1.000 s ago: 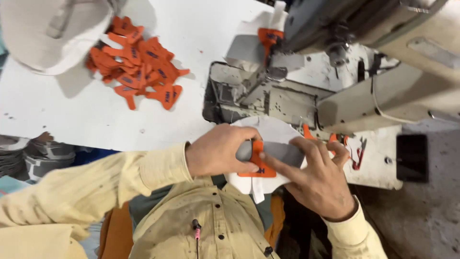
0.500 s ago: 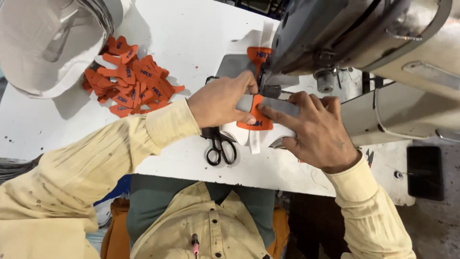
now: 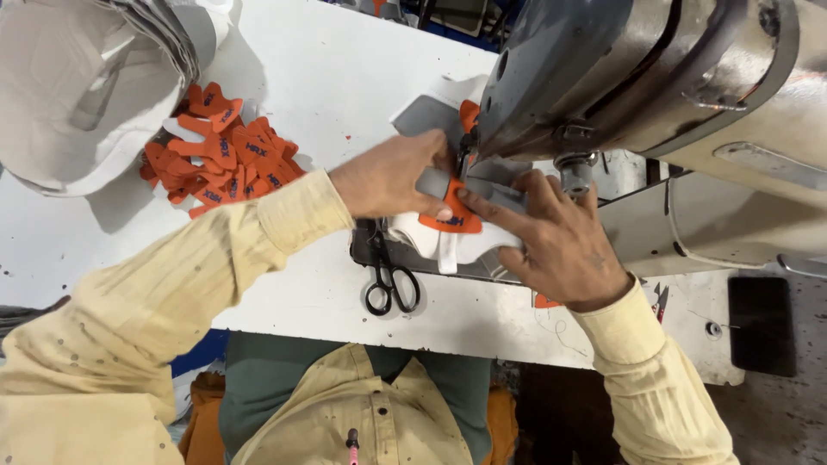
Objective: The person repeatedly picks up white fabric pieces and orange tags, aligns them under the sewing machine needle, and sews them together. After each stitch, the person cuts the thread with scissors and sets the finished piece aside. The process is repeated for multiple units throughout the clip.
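1. The shoe upper (image 3: 448, 226), grey, white and orange, lies under the sewing machine (image 3: 637, 77) head.
2. Left hand (image 3: 388, 176) and right hand (image 3: 560, 245) press it flat, each grip closed on its edges.
3. It looks light, soft and floppy; best held at the edges beside the needle.

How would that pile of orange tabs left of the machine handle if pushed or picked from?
The orange tabs look thin and flat, so probably light and floppy. They overlap loosely on the white table; a push would likely scatter them rather than move the heap. Picking just one may be fiddly, since neighbours lie on top.
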